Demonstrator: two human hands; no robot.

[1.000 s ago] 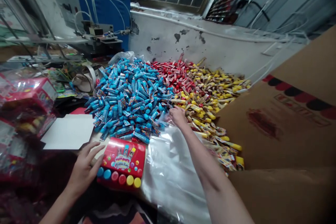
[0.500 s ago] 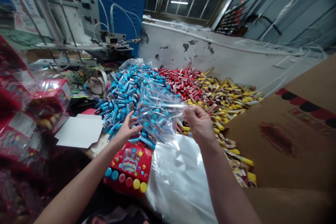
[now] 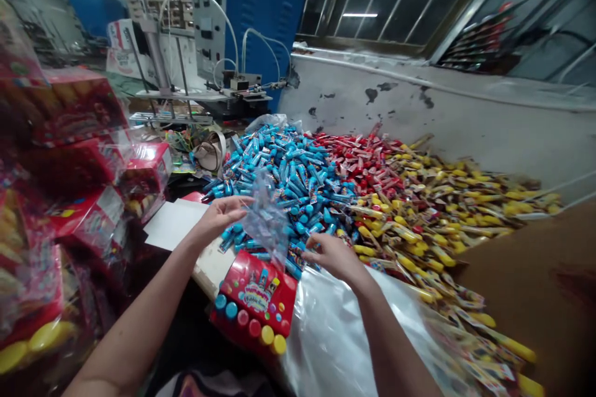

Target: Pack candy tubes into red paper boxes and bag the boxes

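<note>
Closest, at the front edge of the tabletop, a red box with a bubble gum print and six round ends along the near side: two blue, two reddish, two yellow. Just right of it, lying flat and reaching back from the same edge, shiny clear plastic. Far off to the left, stacked high, red boxes in clear wrap.

Beyond the red box, raised between both hands, a crumpled clear bag, blurred, with the lower end just over or against the back of the box; cannot tell which. At the bag's left border, fingers of the left hand nearly straight, with a narrow gap to the thumb; cannot tell whether pinching the film. To the right of the bag, apart from it and above the plastic, the right hand, with fingers bent and slightly parted from the thumb.

Left of the left hand, partly behind the wrist, white card. Further back, heaped side by side toward the rear edge, blue tubes, red tubes and yellow tubes, with yellow spilling forward along a cardboard box on the right. At the very back, a blue machine cabinet, a chipped white wall and a barred window.
</note>
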